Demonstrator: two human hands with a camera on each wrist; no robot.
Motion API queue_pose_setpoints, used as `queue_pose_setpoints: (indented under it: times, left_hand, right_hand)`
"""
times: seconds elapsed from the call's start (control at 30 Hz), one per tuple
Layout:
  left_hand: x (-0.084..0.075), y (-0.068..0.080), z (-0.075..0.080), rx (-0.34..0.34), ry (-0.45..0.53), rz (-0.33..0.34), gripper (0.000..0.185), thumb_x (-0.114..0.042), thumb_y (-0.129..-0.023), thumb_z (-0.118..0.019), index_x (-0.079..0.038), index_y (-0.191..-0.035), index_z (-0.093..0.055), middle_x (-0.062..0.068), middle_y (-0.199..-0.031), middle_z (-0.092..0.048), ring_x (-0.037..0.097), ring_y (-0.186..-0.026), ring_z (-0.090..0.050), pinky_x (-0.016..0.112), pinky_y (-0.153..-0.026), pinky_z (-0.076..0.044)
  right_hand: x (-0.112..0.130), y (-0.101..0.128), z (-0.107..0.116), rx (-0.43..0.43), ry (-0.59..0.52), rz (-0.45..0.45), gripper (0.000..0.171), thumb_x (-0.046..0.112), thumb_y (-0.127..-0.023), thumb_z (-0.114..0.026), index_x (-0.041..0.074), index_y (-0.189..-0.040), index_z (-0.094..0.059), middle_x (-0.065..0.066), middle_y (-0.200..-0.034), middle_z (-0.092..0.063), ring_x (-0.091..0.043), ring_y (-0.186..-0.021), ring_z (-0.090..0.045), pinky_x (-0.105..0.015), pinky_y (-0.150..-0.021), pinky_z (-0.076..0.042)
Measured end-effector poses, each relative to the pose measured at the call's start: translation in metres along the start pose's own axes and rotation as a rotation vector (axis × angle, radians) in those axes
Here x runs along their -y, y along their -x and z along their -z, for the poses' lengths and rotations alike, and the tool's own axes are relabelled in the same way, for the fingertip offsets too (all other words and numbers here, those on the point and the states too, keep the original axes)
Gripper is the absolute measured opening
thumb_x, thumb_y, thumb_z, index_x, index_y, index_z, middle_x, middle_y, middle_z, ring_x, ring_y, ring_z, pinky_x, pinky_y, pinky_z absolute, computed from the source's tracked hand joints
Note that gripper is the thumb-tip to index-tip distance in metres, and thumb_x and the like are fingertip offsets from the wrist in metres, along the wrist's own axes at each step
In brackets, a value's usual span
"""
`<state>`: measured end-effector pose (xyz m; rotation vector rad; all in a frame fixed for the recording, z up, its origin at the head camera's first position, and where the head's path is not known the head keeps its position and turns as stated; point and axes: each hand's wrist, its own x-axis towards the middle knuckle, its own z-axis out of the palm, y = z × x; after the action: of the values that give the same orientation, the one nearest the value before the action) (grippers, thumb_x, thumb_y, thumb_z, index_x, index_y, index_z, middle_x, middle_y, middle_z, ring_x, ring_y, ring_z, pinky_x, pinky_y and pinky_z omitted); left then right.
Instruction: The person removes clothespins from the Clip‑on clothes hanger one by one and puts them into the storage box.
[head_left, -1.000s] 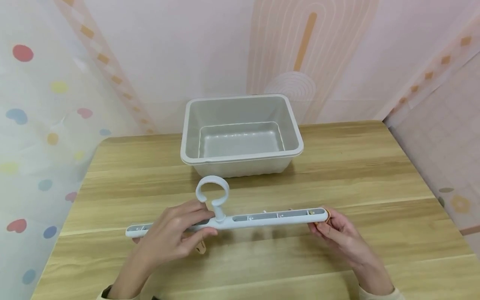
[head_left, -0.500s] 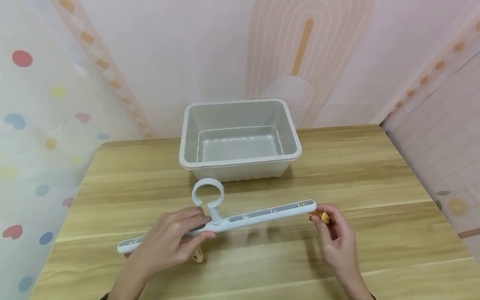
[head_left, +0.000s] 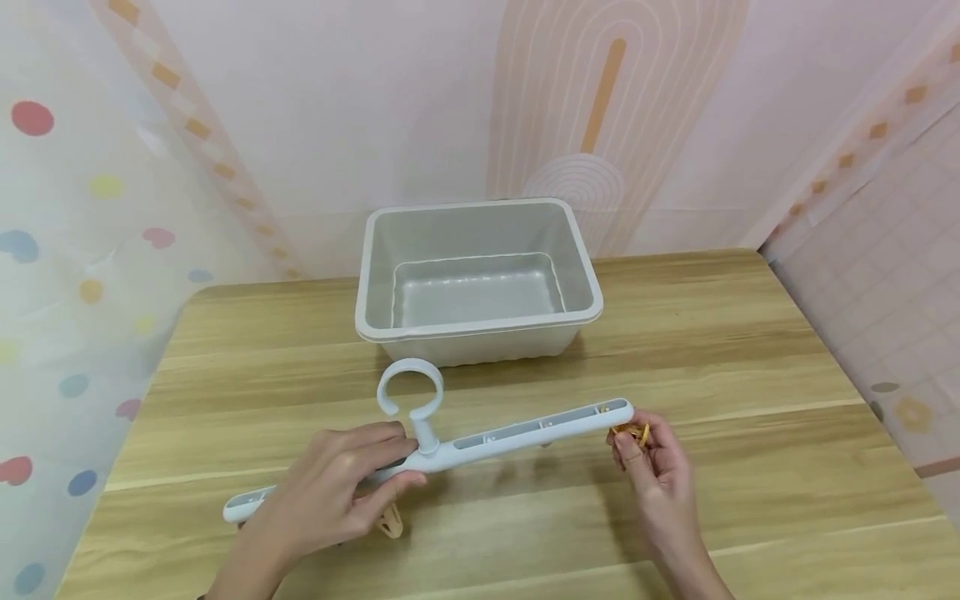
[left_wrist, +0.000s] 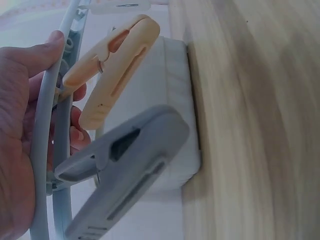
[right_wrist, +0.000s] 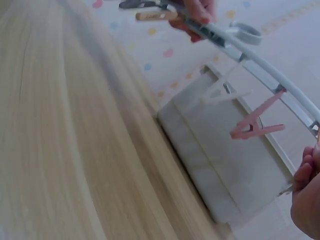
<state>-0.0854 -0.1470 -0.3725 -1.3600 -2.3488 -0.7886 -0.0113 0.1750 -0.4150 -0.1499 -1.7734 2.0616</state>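
My left hand (head_left: 337, 487) grips a pale blue clip hanger (head_left: 517, 439) beside the foot of its open ring hook (head_left: 411, 387). The bar slants, its right end farther from me than its left. At that right end, my right hand (head_left: 656, 467) pinches a yellow clothespin (head_left: 637, 432), partly covered by the fingers. Under the bar hang more clothespins: a beige one (left_wrist: 122, 70) and a grey one (left_wrist: 130, 165) by my left hand, then a white one (right_wrist: 225, 95) and a pink one (right_wrist: 257, 122) toward the right.
A grey plastic basin (head_left: 480, 329) stands behind the hanger, toward the back of the wooden table (head_left: 750, 350). Patterned sheeting (head_left: 375, 108) rises behind the table and along its left side.
The hanger's left end has swung toward me and its right end away, so the bar slants more. The right hand has shifted slightly left, and the yellow clothespin has turned in its fingers.
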Motion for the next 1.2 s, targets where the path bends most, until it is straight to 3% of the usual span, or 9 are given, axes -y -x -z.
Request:
queue_pose_setpoints:
  times: [0.2,0.47,0.57,0.7,0.87,1.0,1.1,1.2]
  left_hand:
    - [-0.002,0.000,0.004,0.029,-0.004,0.007,0.014,-0.034,-0.096,-0.068,-0.023,-0.088,-0.066,-0.018,-0.075,-0.049,-0.011,-0.063,-0.034,0.002,-0.056,-0.031]
    - [-0.001,0.003,0.005,0.083,-0.001,0.061,0.012,-0.033,-0.094,-0.070,-0.024,-0.087,-0.065,-0.021,-0.074,-0.046,-0.012,-0.063,-0.032,0.000,-0.057,-0.029]
    - [0.000,0.004,0.005,0.089,0.004,0.070,0.012,-0.031,-0.093,-0.072,-0.026,-0.085,-0.064,-0.021,-0.073,-0.044,-0.013,-0.063,-0.031,0.000,-0.056,-0.027]
    - [0.001,0.004,0.005,0.093,0.012,0.075,0.013,-0.031,-0.092,-0.072,-0.027,-0.085,-0.062,-0.022,-0.073,-0.042,-0.014,-0.063,-0.029,0.000,-0.055,-0.025]
    - [0.000,-0.001,0.005,0.071,0.032,0.041,0.014,-0.028,-0.090,-0.074,-0.027,-0.085,-0.062,-0.021,-0.072,-0.042,-0.014,-0.062,-0.029,0.000,-0.054,-0.024]
    - [-0.002,-0.003,0.004,0.073,0.061,0.034,0.015,-0.025,-0.088,-0.077,-0.028,-0.086,-0.062,-0.020,-0.070,-0.043,-0.015,-0.061,-0.030,0.000,-0.052,-0.025]
    - [-0.003,-0.002,0.004,0.092,0.088,0.061,0.015,-0.024,-0.088,-0.077,-0.028,-0.087,-0.063,-0.020,-0.070,-0.043,-0.015,-0.061,-0.031,0.000,-0.052,-0.026]
    - [-0.002,-0.001,0.004,0.096,0.101,0.074,0.013,-0.024,-0.089,-0.076,-0.027,-0.088,-0.064,-0.021,-0.071,-0.043,-0.014,-0.062,-0.032,0.000,-0.054,-0.027]
  right_hand:
    - [-0.003,0.003,-0.001,-0.071,0.106,0.049,0.022,-0.014,-0.094,-0.055,0.002,-0.108,-0.062,0.005,-0.088,-0.067,-0.002,-0.078,-0.061,-0.014,-0.069,-0.052]
    - [-0.014,0.004,-0.001,-0.003,0.127,0.271,0.018,-0.018,-0.093,-0.054,-0.014,-0.111,-0.056,0.006,-0.092,-0.066,-0.001,-0.080,-0.060,-0.011,-0.067,-0.050]
    - [-0.015,0.003,0.001,0.019,0.181,0.298,0.019,-0.019,-0.092,-0.053,-0.016,-0.111,-0.055,0.008,-0.089,-0.065,0.001,-0.076,-0.058,-0.014,-0.062,-0.049]
    - [-0.015,0.003,0.002,0.058,0.135,0.183,0.015,-0.014,-0.096,-0.052,-0.011,-0.110,-0.056,0.008,-0.086,-0.065,-0.002,-0.072,-0.057,-0.018,-0.059,-0.050]
    - [-0.014,0.003,0.002,0.153,-0.210,-0.027,0.022,-0.005,-0.102,-0.045,0.007,-0.114,-0.060,0.005,-0.090,-0.065,-0.003,-0.078,-0.058,-0.012,-0.066,-0.049]
    - [-0.015,0.003,0.002,0.198,-0.396,-0.064,0.029,-0.006,-0.103,-0.042,0.012,-0.118,-0.059,0.006,-0.097,-0.065,-0.002,-0.084,-0.059,-0.010,-0.074,-0.050]
    - [-0.014,0.002,0.001,0.154,-0.376,-0.034,0.030,-0.008,-0.101,-0.044,0.012,-0.117,-0.060,0.007,-0.097,-0.066,-0.002,-0.085,-0.059,-0.012,-0.076,-0.051]
    - [-0.012,0.001,0.000,0.072,-0.247,-0.016,0.031,-0.011,-0.098,-0.048,0.012,-0.113,-0.062,0.007,-0.094,-0.067,-0.002,-0.082,-0.060,-0.013,-0.074,-0.051]
